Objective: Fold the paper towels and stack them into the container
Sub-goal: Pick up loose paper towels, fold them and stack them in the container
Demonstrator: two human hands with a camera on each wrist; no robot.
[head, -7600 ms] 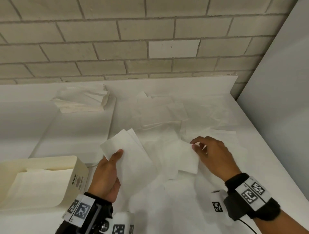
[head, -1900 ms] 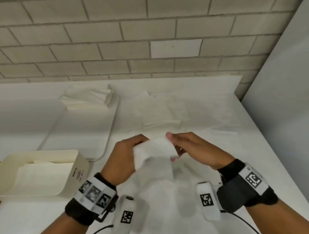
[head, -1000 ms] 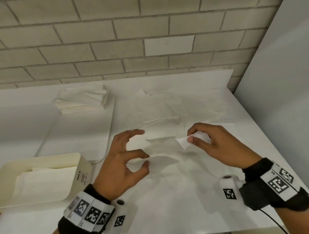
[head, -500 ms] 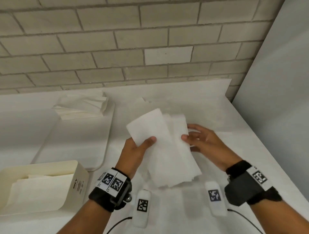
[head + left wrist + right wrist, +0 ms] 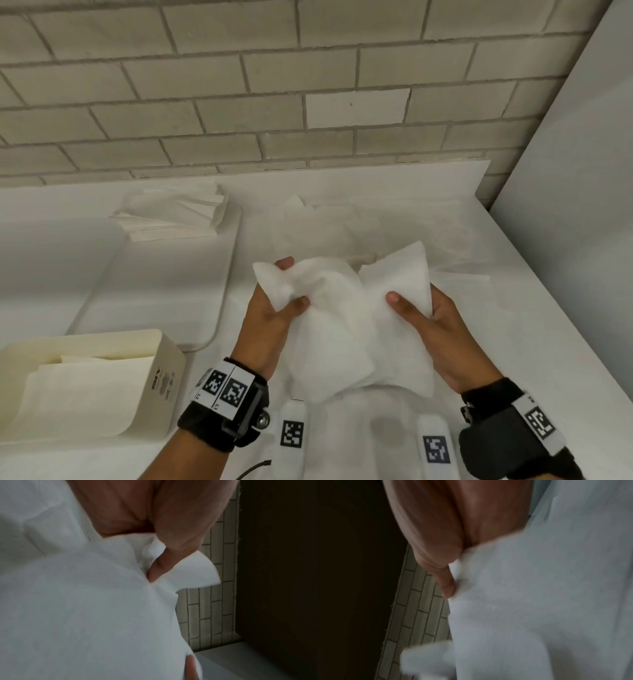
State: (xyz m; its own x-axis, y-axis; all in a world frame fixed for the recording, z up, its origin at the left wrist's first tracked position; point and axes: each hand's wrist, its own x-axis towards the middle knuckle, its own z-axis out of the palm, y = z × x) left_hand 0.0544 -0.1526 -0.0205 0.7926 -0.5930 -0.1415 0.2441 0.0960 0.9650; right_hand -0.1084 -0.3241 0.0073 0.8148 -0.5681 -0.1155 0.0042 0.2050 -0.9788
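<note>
Paper towels (image 5: 342, 325) held, white counter (image 5: 513, 325), brick wall (image 5: 239, 102)

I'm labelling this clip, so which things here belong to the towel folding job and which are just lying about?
Part of the job:
- paper towel, held by left hand and right hand
- container with folded towels inside
- loose towels on the table

Lying about:
- tray
- stack of napkins on it

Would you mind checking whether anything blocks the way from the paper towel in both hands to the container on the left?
Nothing visible does. The paper towel is held above the table, and the container stands open-topped to its left, already holding folded towels.
</note>
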